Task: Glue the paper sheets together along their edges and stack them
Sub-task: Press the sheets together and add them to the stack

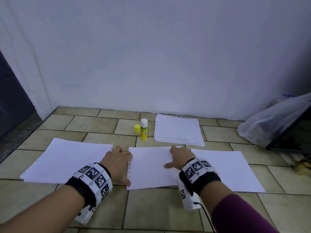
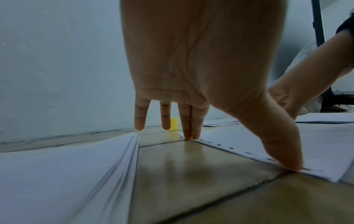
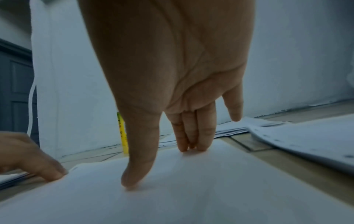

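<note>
Light was dim, cool and bluish in every view, with soft shadows. The head view bowed at its edges. Both wrist views were grainy and stretched, and the floor (image 2: 191, 174) showed a dull sheen

The perforated white paper sheet (image 1: 151, 167) lies between both hands; an uncapped yellow glue stick (image 1: 144, 130) stands beyond the left hand (image 1: 117, 163).

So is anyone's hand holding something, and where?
Nothing is gripped. The left hand presses the middle sheet's punched left edge, and the right hand presses its top surface.
</note>
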Available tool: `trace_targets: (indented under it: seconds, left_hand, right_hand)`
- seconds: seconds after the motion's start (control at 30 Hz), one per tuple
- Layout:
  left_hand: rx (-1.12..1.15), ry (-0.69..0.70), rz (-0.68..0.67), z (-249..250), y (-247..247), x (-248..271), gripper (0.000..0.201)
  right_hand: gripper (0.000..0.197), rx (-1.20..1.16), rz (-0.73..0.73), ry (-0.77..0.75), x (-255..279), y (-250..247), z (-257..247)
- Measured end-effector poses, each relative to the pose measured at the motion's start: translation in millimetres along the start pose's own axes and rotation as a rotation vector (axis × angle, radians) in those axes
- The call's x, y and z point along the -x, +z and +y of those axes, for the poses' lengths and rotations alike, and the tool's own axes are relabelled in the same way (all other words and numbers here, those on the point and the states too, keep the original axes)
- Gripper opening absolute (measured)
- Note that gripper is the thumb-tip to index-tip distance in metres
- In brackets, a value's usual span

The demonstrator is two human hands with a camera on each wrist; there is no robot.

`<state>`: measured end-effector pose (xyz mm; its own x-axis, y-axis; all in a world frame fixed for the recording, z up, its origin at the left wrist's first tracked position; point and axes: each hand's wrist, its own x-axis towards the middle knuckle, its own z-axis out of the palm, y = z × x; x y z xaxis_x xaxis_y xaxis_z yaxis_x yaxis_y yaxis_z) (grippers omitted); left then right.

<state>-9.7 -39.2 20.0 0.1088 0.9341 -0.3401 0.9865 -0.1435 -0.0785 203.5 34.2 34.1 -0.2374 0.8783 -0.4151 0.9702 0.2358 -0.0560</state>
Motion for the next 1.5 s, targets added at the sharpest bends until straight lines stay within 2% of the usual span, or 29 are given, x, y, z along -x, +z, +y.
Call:
trace_targets:
  seconds: [0.17, 0.27, 0.37, 0.43, 0.5, 0.6, 0.7, 0.8, 0.9, 0.93, 1.0, 1.07, 1.13, 1.27, 1.33, 1.43, 1.5]
  left_hand:
    - [0.010, 0.008, -0.017, -5.9, -1.0, 0.3, 0.092]
    - [0.060, -0.003, -0.046, -7.5, -12.0, -3.3, 0.073]
    - [-0.009, -0.056, -0.075, 0.8, -26.4, -9.5, 0.059]
    - [-0.067, -0.070, -0.027, 9.9, -31.6, -12.3, 0.051]
    - [0.000, 0.004, 0.038, 19.9, -27.8, -14.0, 0.048]
    - [0.093, 0.190, 0.027, 33.1, -16.1, -10.4, 0.067]
    - [0.111, 0.190, 0.018, 34.8, -6.3, -4.2, 0.072]
    - [0.125, 0.171, 0.024, 33.8, -5.8, 1.0, 0.059]
    - [0.126, 0.126, 0.042, 31.4, -9.6, 2.7, 0.047]
    - [0.128, 0.109, 0.049, 29.8, -9.8, 2.2, 0.049]
    - [0.145, 0.069, 0.045, 25.1, -8.1, 0.1, 0.067]
    - [0.161, 0.008, -0.015, 19.6, -5.7, -0.1, 0.095]
    - [0.162, -0.032, -0.084, 14.8, -3.6, 1.1, 0.109]
    - [0.121, -0.034, -0.097, 11.6, 0.5, -0.6, 0.110]
    - [0.107, -0.034, -0.070, 12.0, 0.5, -1.4, 0.109]
    - [0.077, -0.021, -0.021, 13.6, -0.7, -3.2, 0.107]
    - [0.045, -0.033, -0.043, 14.6, -1.0, -4.4, 0.108]
  right_hand:
    - [0.069, 0.190, 0.076, 0.013, -6.2, 0.2, -12.1]
    - [0.070, 0.204, 0.101, 0.014, -4.3, 4.5, -12.4]
    - [0.067, 0.133, 0.056, -0.021, 1.0, 8.9, -16.6]
    - [0.061, 0.071, 0.017, -0.048, 4.2, 11.0, -23.1]
    - [0.054, 0.051, 0.006, -0.093, 6.5, 12.5, -29.0]
    - [0.050, 0.057, 0.025, -0.151, 8.3, 14.8, -35.4]
    - [0.055, 0.016, 0.066, -0.113, 10.2, 20.6, -41.8]
    - [0.070, 0.015, 0.102, -0.057, 14.4, 26.8, -49.3]
    - [0.069, 0.006, 0.078, -0.148, 16.5, 29.3, -58.6]
    - [0.067, 0.006, 0.066, -0.190, 17.0, 29.3, -61.4]
    - [0.067, 0.013, 0.047, -0.262, 16.5, 28.6, -65.5]
    - [0.070, 0.021, 0.030, -0.292, 14.3, 26.9, -67.9]
    - [0.074, 0.029, 0.014, -0.277, 13.0, 24.8, -69.7]
    - [0.065, 0.029, 0.027, -0.208, 12.3, 23.6, -78.0]
    - [0.067, 0.049, 0.039, -0.257, 12.9, 23.3, -83.1]
    - [0.086, 0.025, -0.064, -0.383, 12.2, 21.1, -85.7]
    - [0.082, -0.008, -0.121, -0.379, 10.8, 19.0, -80.5]
